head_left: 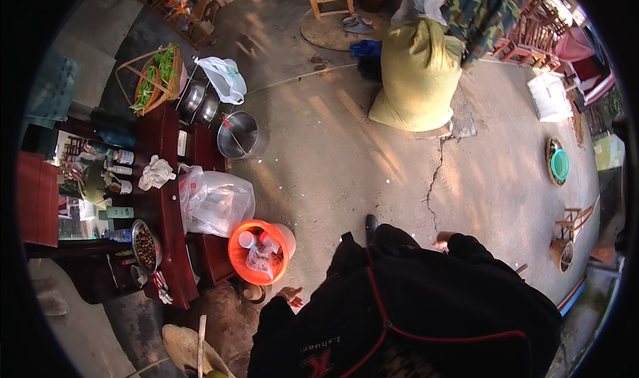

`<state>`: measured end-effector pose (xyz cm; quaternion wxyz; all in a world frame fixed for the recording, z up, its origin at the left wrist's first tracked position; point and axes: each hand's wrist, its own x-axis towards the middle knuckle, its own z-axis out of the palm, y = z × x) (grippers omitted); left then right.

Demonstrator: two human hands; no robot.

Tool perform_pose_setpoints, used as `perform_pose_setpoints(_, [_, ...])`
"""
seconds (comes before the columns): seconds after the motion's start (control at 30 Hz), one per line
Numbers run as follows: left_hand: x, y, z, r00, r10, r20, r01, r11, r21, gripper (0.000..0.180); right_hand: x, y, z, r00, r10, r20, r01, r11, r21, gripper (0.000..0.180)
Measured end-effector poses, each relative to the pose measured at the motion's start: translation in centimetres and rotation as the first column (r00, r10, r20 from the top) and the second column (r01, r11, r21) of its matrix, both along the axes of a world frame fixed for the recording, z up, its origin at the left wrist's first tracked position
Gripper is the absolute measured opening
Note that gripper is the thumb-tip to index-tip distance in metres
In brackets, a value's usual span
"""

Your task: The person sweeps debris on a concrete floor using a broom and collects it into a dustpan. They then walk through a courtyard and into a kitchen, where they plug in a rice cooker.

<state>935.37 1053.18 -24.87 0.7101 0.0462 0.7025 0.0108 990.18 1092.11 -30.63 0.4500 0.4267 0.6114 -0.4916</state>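
Standing over concrete yard. Left hand [290,292] low beside orange bucket [258,253], fingers loose, something red just under it, hold unclear. Right hand [442,239] mostly hidden behind sleeve, grip unreadable. Bucket beside dark table [166,211].

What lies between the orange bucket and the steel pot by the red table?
A clear plastic bag sits between the orange bucket and the steel pot, in the head view.

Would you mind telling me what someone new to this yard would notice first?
Probably the big yellow-green sack slumped on the cracked concrete floor at the top, and the bright orange bucket of small containers near the dark red table on the left. The person's left hand hangs just beside that bucket; the right hand is mostly hidden by a black sleeve.
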Motion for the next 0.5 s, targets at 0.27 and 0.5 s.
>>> perform_pose_setpoints(0.27, [-4.7,7.0,-8.8,0.891,-0.426,-0.16,0.443,0.731,0.519,0.038,-27.6,30.9,1.0,0.87,0.187,-0.457,0.033,0.901,0.431,0.03])
perform_pose_setpoints(0.5, [-27.9,36.0,-14.9,0.827,0.219,0.517,-0.391,0.886,0.25,0.032,-43.2,51.0,3.5,0.893,0.247,-0.376,-0.089,0.916,0.391,0.026])
